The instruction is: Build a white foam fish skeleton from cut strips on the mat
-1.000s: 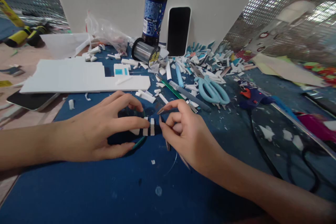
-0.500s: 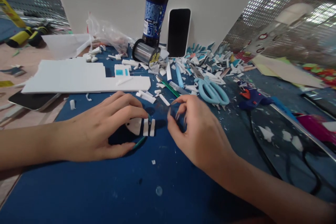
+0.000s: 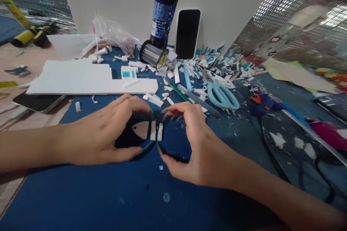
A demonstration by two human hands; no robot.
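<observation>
A white fish-head-shaped piece of foam [image 3: 141,130] with a dark dot for an eye lies flat on the blue mat [image 3: 108,195]. To its right stand two short white foam strips, the nearer strip [image 3: 153,131] and the outer strip [image 3: 160,132], with narrow gaps between them. My left hand [image 3: 105,133] arches around the head piece, thumb and fingers apart, long green nails above and below the strips. Opposite it, my right hand [image 3: 202,144] curves open around the strips' right end, its thumb nail just below them. Neither hand visibly grips anything.
Behind my hands are a white foam sheet [image 3: 81,77], a green craft knife [image 3: 179,91], light blue scissors [image 3: 223,95] and a heap of foam scraps [image 3: 219,61]. A wire spool [image 3: 151,55], bottle [image 3: 164,14] and phone [image 3: 187,34] stand further back. A glue gun [image 3: 267,101] lies right.
My right hand has moved left to the foam strips and its thumb and fingers have spread apart. My left index finger has lifted off the strips, leaving them in plain view.
</observation>
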